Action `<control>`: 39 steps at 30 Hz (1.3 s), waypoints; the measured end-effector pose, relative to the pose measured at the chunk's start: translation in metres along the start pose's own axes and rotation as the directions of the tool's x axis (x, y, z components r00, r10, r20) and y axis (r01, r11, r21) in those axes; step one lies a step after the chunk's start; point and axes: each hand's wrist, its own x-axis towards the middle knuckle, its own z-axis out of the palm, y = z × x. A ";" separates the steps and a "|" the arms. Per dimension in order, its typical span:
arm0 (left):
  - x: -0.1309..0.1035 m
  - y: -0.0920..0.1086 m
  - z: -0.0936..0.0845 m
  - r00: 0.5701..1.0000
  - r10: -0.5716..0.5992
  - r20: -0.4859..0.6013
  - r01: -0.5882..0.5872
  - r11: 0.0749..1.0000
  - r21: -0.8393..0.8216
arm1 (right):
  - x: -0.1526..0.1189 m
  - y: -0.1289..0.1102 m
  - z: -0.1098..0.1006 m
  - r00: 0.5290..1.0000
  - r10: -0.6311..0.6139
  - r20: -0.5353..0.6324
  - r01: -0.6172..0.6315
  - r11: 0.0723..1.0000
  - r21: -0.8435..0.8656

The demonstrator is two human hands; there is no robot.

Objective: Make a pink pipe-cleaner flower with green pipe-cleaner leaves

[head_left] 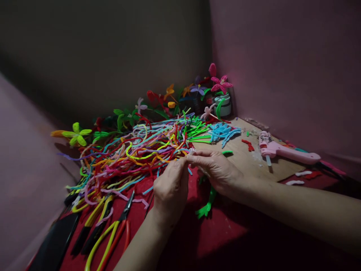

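Note:
My left hand (172, 184) and my right hand (218, 169) meet at the fingertips, both closed in a pinch. A small pale pinkish piece (192, 150) shows between them; its kind is too small to tell. Just under the fingers pokes out a short light-blue pipe cleaner end (190, 171). Below my right hand is a green pipe cleaner piece (207, 207) with a splayed end; whether it is held or lies on the red cloth (194, 233) I cannot tell. Left of the hands spreads a large pile of multicoloured pipe cleaners (121, 158).
Scissors with red and yellow handles (124, 214) and yellow-black pliers (96, 218) lie front left. On the board (242, 165) rest a pink glue gun (287, 150) and cut light-blue pipe cleaners (224, 132). Pipe cleaner flowers (221, 83) stand along the walls.

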 end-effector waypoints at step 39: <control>0.024 0.014 -0.015 0.586 -0.695 0.416 0.685 0.151 -0.713 | -0.001 -0.005 -0.002 0.983 -0.163 0.079 0.179 0.938 -0.295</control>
